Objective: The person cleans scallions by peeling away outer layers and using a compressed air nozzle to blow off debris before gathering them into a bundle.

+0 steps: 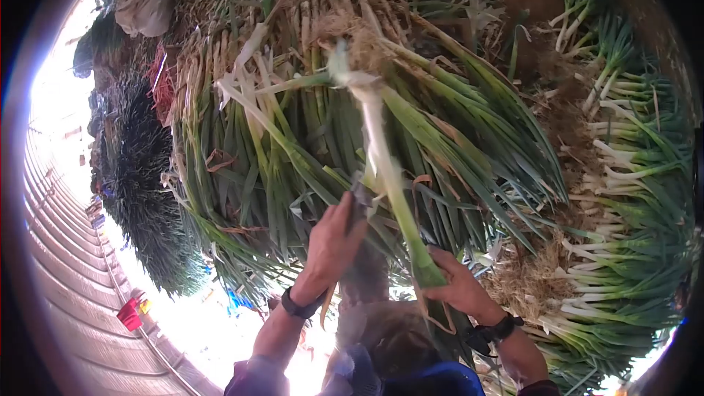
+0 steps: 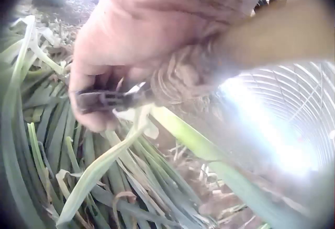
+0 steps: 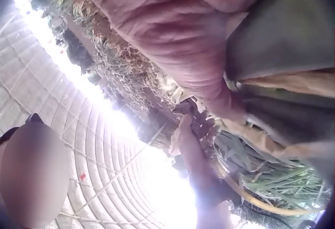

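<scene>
My right hand (image 1: 458, 290) grips a leek (image 1: 396, 198) by its green upper part, with the white shank and roots pointing away from me. In the right wrist view, the broad leek leaves (image 3: 288, 30) pass beside the palm. My left hand (image 1: 334, 246) is close to the left side of the shank. Its fingers curl round a dark slotted hand tool (image 2: 102, 101); the exact kind cannot be told. The leek stem runs right beside this tool in the left wrist view. Under both hands lies a large pile of leeks (image 1: 315, 139) with long green leaves.
Along the right side lies a row of leeks (image 1: 623, 169), white ends inward. Loose roots (image 1: 532, 279) cover the ground beside it. A dark green heap (image 1: 147, 176) stands at left near a pale bundle (image 1: 145, 11). Ribbed greenhouse sheeting (image 1: 81, 279) rises beyond.
</scene>
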`<state>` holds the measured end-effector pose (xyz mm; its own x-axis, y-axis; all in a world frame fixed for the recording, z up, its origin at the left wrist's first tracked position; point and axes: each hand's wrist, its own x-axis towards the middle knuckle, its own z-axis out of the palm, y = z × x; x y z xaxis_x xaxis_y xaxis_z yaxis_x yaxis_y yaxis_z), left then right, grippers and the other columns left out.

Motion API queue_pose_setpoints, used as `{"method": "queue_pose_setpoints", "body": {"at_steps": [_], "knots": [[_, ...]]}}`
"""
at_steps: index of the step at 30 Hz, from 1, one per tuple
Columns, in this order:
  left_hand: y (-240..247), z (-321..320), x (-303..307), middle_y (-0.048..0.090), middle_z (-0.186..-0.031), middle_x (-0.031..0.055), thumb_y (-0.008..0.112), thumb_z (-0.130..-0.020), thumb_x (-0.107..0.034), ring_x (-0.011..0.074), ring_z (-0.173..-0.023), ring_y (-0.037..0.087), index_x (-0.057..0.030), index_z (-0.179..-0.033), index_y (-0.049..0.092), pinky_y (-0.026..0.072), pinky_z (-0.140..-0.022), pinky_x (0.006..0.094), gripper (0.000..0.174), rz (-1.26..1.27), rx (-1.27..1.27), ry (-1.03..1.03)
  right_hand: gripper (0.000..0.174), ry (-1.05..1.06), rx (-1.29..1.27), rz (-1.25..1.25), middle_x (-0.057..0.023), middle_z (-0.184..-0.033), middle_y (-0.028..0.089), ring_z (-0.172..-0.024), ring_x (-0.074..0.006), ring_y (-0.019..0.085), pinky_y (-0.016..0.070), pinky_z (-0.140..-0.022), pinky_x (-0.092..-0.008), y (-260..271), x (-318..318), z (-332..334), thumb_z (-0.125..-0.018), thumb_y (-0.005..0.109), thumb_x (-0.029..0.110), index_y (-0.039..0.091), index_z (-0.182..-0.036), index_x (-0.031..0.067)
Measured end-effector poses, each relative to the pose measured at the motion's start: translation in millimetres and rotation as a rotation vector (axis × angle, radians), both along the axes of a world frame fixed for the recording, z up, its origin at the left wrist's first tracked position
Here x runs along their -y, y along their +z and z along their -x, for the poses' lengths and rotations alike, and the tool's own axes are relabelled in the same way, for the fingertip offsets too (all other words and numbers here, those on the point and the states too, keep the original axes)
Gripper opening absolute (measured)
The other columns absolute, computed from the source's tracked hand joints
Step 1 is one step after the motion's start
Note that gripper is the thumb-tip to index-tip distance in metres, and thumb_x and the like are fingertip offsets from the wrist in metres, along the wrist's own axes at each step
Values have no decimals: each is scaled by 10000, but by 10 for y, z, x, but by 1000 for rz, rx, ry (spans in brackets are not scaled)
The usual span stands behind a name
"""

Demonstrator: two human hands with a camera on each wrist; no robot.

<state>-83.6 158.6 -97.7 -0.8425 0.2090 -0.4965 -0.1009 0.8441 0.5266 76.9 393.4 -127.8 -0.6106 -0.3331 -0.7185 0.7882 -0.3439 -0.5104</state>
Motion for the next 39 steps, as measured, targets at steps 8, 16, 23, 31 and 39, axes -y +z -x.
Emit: {"method": "queue_pose_setpoints", "body": {"at_steps": [8, 16, 23, 31, 39], "knots": [[113, -125, 244, 625, -1060, 231, 646, -928, -262, 417, -967, 630, 46, -1454, 479, 493, -848, 474, 632, 301, 132, -25, 625, 124, -14, 48, -71, -1248, 664, -1114, -125, 616, 507, -979, -311, 22, 61, 153, -882, 727, 61, 501, -1461, -7], [-161, -203, 554, 604, -1088, 229, 668, -928, -280, 407, -1011, 606, 66, -1464, 439, 493, -851, 479, 678, 384, 45, -144, 618, 9, 200, 271, -98, -1206, 685, -1090, -184, 666, 518, -980, -323, 537, -147, 389, -815, 702, -8, 537, -1411, -13], [-558, 188, 589, 594, -1123, 205, 706, -898, -248, 380, -1050, 597, 27, -1499, 415, 492, -885, 475, 722, 522, -310, -40, 721, -130, 249, 536, -313, -1120, 678, -833, -380, 741, 615, -719, -476, 1147, -493, 210, -713, 819, 50, 500, -1332, -140], [-1147, 927, 1000, 609, -1121, 183, 704, -895, -354, 374, -1033, 620, 25, -1491, 434, 503, -847, 479, 756, 798, -350, 17, 872, 31, 387, 485, -226, -1123, 722, -957, -311, 715, 579, -802, -418, 1453, -523, -574, -632, 920, 184, 534, -1381, -38], [-103, 334, 1086, 660, -1089, 213, 684, -886, -146, 332, -940, 668, 63, -1460, 465, 543, -837, 412, 649, 54, -161, 117, 638, 239, 220, 94, -180, -1180, 703, -1068, -236, 687, 533, -944, -373, 1118, -369, 166, -817, 806, 119, 544, -1383, -15]]}}
